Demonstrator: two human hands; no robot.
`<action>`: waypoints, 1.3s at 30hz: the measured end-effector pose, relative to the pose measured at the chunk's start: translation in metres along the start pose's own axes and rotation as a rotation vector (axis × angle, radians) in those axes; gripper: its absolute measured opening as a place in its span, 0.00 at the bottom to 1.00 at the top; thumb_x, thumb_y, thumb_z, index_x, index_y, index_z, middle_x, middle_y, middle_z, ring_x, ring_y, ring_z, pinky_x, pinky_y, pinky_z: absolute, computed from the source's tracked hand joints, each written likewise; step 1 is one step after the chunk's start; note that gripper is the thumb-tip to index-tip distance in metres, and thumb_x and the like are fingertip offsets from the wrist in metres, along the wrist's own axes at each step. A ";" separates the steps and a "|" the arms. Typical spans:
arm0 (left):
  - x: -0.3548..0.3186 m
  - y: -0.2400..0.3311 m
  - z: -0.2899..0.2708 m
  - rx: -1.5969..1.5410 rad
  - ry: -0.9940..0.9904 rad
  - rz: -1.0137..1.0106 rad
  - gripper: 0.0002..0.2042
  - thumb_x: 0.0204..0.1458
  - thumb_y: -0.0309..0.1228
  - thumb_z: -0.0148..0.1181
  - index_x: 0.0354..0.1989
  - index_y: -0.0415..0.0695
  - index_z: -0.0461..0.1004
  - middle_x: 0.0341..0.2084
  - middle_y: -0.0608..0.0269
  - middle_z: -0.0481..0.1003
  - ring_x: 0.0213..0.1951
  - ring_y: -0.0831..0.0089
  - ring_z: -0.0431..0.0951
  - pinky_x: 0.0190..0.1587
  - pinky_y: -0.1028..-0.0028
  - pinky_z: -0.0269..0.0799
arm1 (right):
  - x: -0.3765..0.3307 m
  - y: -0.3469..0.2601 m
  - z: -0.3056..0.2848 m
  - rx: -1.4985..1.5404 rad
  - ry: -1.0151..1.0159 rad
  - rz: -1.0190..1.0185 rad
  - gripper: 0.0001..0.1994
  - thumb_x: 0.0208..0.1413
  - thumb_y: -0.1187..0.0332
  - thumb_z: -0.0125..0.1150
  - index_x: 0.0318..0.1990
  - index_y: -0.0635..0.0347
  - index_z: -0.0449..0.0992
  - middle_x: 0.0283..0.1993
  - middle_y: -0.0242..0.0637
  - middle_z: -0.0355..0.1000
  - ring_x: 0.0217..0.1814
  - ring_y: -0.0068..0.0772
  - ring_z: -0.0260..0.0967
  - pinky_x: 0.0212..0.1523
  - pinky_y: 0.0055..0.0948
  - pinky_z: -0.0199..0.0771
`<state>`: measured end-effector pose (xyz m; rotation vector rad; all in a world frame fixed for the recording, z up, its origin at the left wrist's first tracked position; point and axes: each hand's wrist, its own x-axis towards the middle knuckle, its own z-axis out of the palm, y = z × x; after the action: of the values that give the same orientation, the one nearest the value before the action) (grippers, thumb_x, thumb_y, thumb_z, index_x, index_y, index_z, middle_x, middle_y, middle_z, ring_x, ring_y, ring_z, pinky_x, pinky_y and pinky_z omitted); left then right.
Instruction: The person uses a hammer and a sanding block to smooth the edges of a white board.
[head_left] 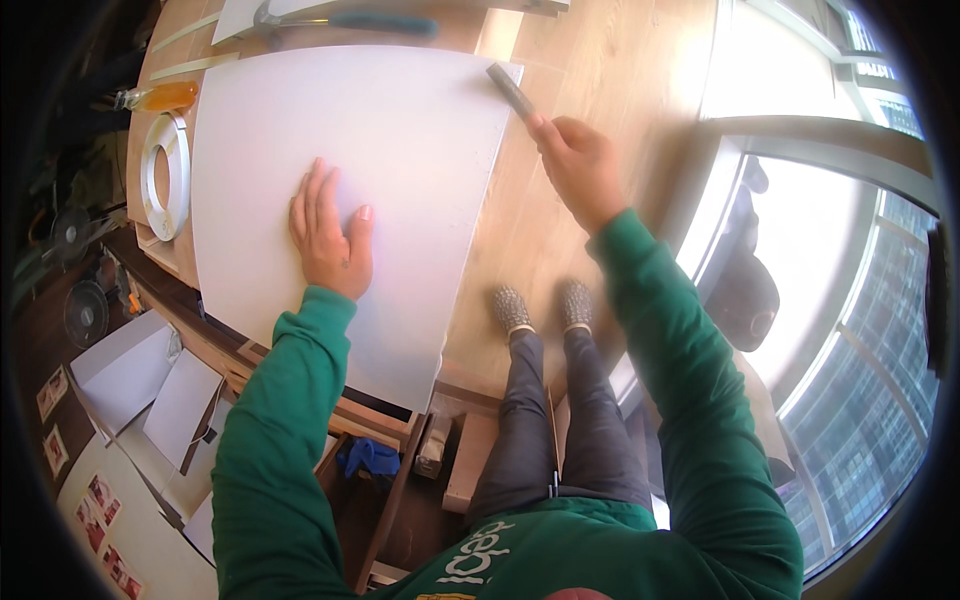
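Observation:
A large white board point(420, 210) lies flat across a wooden work surface. My left hand point(332, 235) rests palm down on its middle, fingers stretched out and thumb apart, holding nothing. Off the board's right edge, my right hand point(580, 165) is closed around one end of a flat grey file point(511, 90). The file slants up and left, its far end over or against the board's upper right corner; whether it touches, I cannot tell. Small rough marks run along the board's right edge.
A hammer point(345, 20) with a blue-green handle lies beyond the board. At the left are a bottle of orange liquid point(165, 97) and a white roll of edge strip point(180, 180). Below sit open drawers with a blue cloth point(370, 457). A window point(850, 400) stands right.

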<state>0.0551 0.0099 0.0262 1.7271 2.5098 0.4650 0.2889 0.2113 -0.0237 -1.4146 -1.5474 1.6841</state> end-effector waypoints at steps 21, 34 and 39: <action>0.038 0.137 0.049 0.086 -0.188 0.297 0.44 0.56 0.46 0.58 0.75 0.34 0.47 0.76 0.44 0.45 0.77 0.49 0.43 0.76 0.50 0.31 | -0.216 0.100 -0.122 0.133 0.160 0.546 0.21 0.70 0.55 0.54 0.25 0.57 0.69 0.17 0.26 0.61 0.14 0.17 0.55 0.15 0.23 0.52; 0.120 0.171 0.080 0.139 -0.048 0.105 0.40 0.62 0.47 0.49 0.77 0.41 0.42 0.78 0.57 0.41 0.78 0.64 0.36 0.78 0.58 0.28 | -0.258 0.058 -0.141 0.121 0.106 0.579 0.22 0.71 0.55 0.53 0.24 0.56 0.69 0.16 0.25 0.60 0.14 0.17 0.53 0.15 0.22 0.50; 0.058 0.145 0.069 0.205 -0.052 0.145 0.37 0.61 0.41 0.51 0.76 0.40 0.48 0.77 0.54 0.46 0.77 0.62 0.43 0.77 0.58 0.35 | -0.262 0.063 -0.145 0.045 0.038 0.572 0.22 0.70 0.53 0.53 0.25 0.57 0.68 0.16 0.26 0.59 0.14 0.17 0.54 0.15 0.22 0.50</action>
<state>0.1794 0.1250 0.0081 1.9740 2.4829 0.1720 0.5333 0.0376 0.0395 -1.9808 -1.1321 1.9657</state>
